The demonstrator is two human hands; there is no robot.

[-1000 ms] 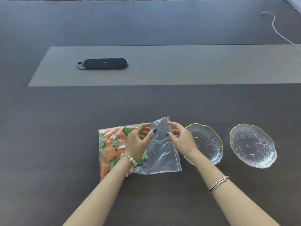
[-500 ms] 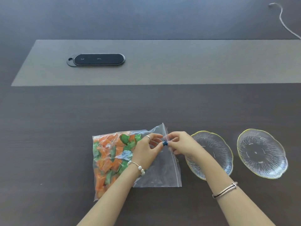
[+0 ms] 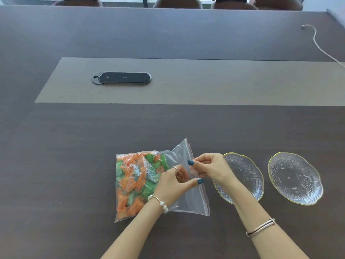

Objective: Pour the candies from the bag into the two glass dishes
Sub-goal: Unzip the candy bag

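I see zip bag (image 3: 188,200) of orange, green candies (image 3: 136,180) flat on surface (image 3: 74,165). Left hand (image 3: 173,184), right hand (image 3: 211,169) grips both pinched on zip edge. Two glass dishes (image 3: 242,172) (image 3: 295,177) empty, right of bag.

Both bare forearms reach in from the lower edge and converge toward the middle. The left hand (image 3: 172,182), with a ring on one finger and a thin pearl-beaded bangle at the wrist, has its fingers curled and its thumb stretched rightward. The right hand (image 3: 211,170), a silver bracelet on its forearm, faces it with thumb and forefinger drawn close in a pinch, the fingertips of the two hands almost meeting.
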